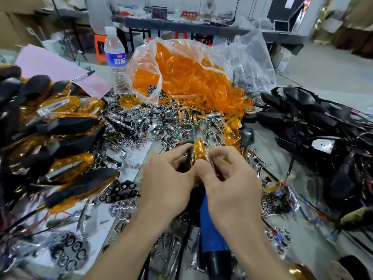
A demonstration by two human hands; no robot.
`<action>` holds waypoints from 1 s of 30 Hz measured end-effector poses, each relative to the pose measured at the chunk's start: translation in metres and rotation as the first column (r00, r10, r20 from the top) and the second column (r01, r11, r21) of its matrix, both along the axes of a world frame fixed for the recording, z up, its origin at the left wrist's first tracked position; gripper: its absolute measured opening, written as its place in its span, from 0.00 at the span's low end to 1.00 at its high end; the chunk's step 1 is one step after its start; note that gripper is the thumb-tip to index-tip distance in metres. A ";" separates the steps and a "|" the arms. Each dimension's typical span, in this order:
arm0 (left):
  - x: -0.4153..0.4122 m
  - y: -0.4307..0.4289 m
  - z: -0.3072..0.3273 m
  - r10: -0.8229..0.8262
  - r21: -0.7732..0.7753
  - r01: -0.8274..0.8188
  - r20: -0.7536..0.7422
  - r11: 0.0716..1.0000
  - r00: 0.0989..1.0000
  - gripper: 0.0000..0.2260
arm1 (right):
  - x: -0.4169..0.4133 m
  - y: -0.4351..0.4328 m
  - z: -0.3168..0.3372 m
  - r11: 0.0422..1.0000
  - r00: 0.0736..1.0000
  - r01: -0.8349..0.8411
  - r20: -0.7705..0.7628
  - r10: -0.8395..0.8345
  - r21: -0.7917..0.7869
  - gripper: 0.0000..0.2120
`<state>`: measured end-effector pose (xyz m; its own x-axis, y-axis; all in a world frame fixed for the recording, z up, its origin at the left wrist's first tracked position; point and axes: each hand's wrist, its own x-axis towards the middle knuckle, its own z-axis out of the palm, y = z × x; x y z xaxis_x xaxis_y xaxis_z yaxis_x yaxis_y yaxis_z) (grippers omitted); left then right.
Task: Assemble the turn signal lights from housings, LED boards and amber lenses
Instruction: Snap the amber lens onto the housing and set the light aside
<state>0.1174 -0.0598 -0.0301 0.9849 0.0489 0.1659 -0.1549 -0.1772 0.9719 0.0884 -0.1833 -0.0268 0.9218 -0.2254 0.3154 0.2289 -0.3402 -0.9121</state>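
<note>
Amber plastic showed between the two hands: one amber lens (198,149) stood almost upright over the near middle of the counter (268,142), lifted off the surface. The left hand (167,178) pinched it from the left with curled fingers (179,153). The right hand (228,182) gripped it from the right, with its thumb low on the lens and its fingers (219,152) bent over the top edge. A dark part, probably a housing (188,158), sat against the left side of the lens. Most of it was hidden by the hands, so I cannot tell if a board was already inside.

I judge that the step in hand was fitting the lens onto the housing. The next move would call for lining up the edges and then pressing evenly until the lens seats.

Just behind the hands lay a heap of chrome reflectors (141,122). Further toward the far edge was an open bag of lenses (181,77), and a water bottle (116,57) stood beside it. Finished lights (60,138) were piled along the left edge, and black wired housings (323,128) lay along the right edge.
</note>
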 end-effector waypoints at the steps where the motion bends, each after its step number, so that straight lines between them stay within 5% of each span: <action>1: -0.001 -0.001 0.000 -0.012 0.006 0.012 0.012 1.000 1.000 0.15 | -0.001 0.002 -0.002 0.999 1.000 0.029 0.007 -0.029 -0.027 0.07; 12: 0.002 0.002 -0.004 0.031 -0.002 -0.031 0.074 1.000 0.997 0.22 | -0.003 0.005 -0.001 0.993 0.994 0.106 -0.033 -0.108 -0.051 0.24; 20: 0.006 0.016 0.000 -0.258 0.069 0.253 0.067 0.965 0.964 0.28 | -0.004 0.003 0.003 0.989 0.990 0.129 -0.049 -0.133 -0.076 0.22; 24: 0.009 0.022 0.002 -0.381 -0.032 0.381 -0.025 0.924 0.924 0.35 | -0.005 0.000 0.003 0.987 0.989 0.139 -0.040 -0.143 -0.077 0.24; 30: 0.009 0.026 0.005 -0.320 -0.294 0.295 -0.041 0.909 0.947 0.19 | -0.009 0.006 0.002 0.985 0.990 0.132 -0.031 -0.136 -0.108 0.23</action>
